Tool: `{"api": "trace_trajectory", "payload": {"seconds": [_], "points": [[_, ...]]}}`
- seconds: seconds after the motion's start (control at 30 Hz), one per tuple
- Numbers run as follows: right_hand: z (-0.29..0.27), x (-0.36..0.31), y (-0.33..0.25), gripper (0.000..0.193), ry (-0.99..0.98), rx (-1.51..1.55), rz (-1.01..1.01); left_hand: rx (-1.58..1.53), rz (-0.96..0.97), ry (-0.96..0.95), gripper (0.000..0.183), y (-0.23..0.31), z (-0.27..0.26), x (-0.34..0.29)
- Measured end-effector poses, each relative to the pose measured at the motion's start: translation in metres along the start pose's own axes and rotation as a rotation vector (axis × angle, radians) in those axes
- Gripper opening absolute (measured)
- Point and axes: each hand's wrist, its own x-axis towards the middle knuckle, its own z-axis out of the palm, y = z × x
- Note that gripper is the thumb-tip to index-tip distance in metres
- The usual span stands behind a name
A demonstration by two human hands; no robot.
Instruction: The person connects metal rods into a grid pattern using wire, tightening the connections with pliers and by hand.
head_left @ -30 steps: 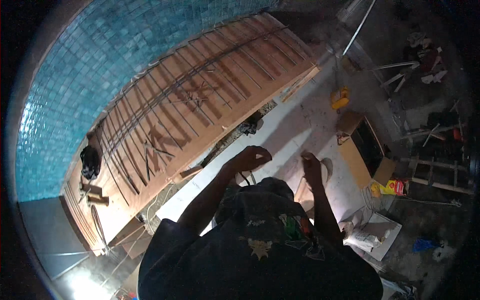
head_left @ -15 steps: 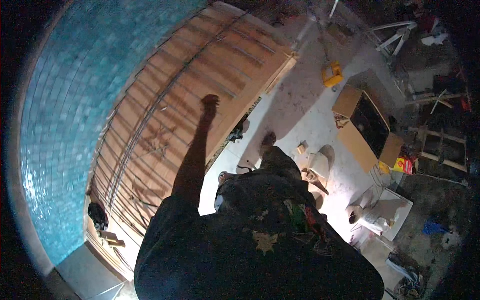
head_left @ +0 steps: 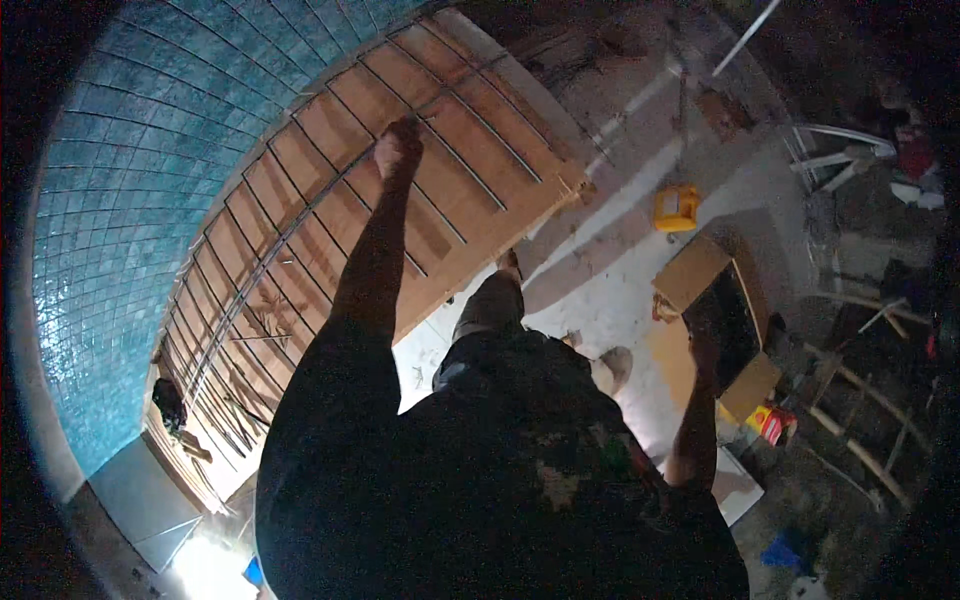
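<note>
My left arm reaches forward over a wide wooden board (head_left: pixel 520 225) crossed by a grid of thin steel bars (head_left: pixel 440 215). At its end my left hand (head_left: pixel 398 148) is closed like a fist beside the long bars (head_left: pixel 345 170) running lengthwise. A small tip shows past the fingers, but what they hold is hidden. My right arm hangs out to the right. In the dim light my right hand (head_left: pixel 705 350) appears in front of an open cardboard box (head_left: pixel 695 275), its fingers too dark to make out.
A wall of blue-green tiles (head_left: pixel 110 250) curves along the left. On the pale floor to the right stands a yellow jerrycan (head_left: pixel 676 208). A red and yellow packet (head_left: pixel 770 424) lies by the box. Wooden frames (head_left: pixel 860 370) lean at far right; a dark bundle (head_left: pixel 168 403) rests lower left.
My left hand has moved forward and slightly left across the bars. My right arm has come into view by the cardboard box. My foot has stepped forward beside the board.
</note>
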Motion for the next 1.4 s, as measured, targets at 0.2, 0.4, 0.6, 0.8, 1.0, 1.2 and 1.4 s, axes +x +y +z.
{"api": "trace_trajectory", "payload": {"seconds": [0.2, 0.4, 0.6, 0.8, 1.0, 1.2, 1.4], "points": [[0.082, 0.011, 0.050, 0.032, 1.181, -1.038, -0.404, 0.145, -0.115, 0.024, 0.027, 0.023, 0.033, 0.049], [0.135, 0.007, 0.060, 0.032, 1.201, -0.824, -0.302, 0.045, -0.217, 0.077, 0.030, -0.004, 0.115, 0.061], [0.153, 0.010, -0.086, 0.032, 1.102, -0.811, -0.352, 0.392, -0.353, -0.295, 0.025, 0.031, 0.077, 0.091], [0.182, 0.064, -0.316, 0.032, 0.889, -0.914, -0.421, 0.473, -0.435, -0.199, 0.028, 0.042, 0.098, 0.082], [0.258, 0.140, -0.497, 0.032, 0.701, -1.067, -0.460, -0.264, -0.472, 0.354, 0.027, 0.026, 0.110, 0.008], [0.344, 0.181, -0.571, 0.033, 0.576, -1.227, -0.556, -0.209, -0.495, 0.291, 0.025, 0.041, 0.123, -0.012], [0.454, 0.267, -0.607, 0.021, -0.084, -1.790, -1.287, 0.261, -0.420, 0.068, 0.026, 0.103, 0.075, 0.009]]}}
